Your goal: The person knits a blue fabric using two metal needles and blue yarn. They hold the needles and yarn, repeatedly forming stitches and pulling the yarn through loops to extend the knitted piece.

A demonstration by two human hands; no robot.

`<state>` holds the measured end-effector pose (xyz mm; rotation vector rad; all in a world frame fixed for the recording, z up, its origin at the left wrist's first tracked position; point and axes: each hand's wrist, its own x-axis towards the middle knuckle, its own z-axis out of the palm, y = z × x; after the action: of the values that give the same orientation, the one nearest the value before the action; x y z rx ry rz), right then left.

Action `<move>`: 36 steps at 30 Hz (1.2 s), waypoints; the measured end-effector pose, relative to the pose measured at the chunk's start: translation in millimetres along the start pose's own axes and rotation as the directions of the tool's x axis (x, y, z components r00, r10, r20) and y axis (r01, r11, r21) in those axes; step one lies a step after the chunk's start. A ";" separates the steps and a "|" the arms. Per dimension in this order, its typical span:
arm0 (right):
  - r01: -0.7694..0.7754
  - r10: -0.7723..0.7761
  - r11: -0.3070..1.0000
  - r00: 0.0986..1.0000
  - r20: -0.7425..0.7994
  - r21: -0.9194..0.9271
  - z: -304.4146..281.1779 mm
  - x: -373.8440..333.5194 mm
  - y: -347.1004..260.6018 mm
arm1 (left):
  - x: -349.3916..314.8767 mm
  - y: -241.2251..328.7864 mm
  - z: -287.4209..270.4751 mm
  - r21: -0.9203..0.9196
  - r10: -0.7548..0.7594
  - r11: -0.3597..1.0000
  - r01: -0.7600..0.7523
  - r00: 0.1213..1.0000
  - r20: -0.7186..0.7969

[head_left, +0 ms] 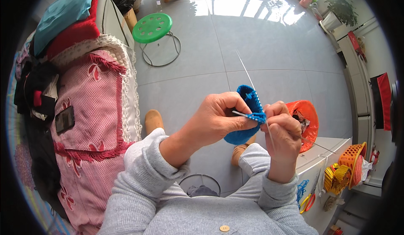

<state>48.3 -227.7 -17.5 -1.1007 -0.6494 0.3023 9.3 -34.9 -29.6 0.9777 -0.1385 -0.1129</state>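
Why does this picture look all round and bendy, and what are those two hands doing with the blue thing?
The picture comes from a small camera worn on a person's head, looking down at their own hands. Its very wide lens bends straight lines near the edges, so the room looks round.

The two arms in grey sleeves coming up from the bottom belong to that person. The left hand grips a small piece of bright blue knitted wool. The right hand pinches a thin silver metal knitting needle at the edge of the wool. Another long thin needle sticks up out of the knitting.

Below the hands is a shiny grey tiled floor. On it stands a round green plastic stool with holes. On the left is a seat with a pink patterned cover. Behind the right hand there is an orange plastic bag.
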 end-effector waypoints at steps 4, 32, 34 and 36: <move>-0.013 0.041 0.988 0.983 -0.181 0.153 8.8 -1.1 4.3 | -0.3 6.6 1.5 -0.036 0.006 0.999 -0.006 1.000 -0.003; -0.050 0.042 0.997 0.992 -0.116 -0.065 -1.0 3.1 -21.1 | -5.5 26.1 0.7 -0.228 -0.186 0.959 0.166 0.980 -0.071; -0.050 0.038 0.994 0.992 -0.119 -0.096 -0.6 3.6 -22.8 | -5.8 26.6 0.4 -0.221 -0.185 0.961 0.165 0.980 -0.071; -0.051 0.034 0.990 0.991 -0.130 -0.132 0.9 3.4 -24.7 | -5.8 25.9 0.8 -0.207 -0.188 0.964 0.165 0.978 -0.093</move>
<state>48.3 -236.0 6.0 -1.2540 -0.5389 0.2245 4.3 -20.3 -8.0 0.7933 0.0629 -0.2315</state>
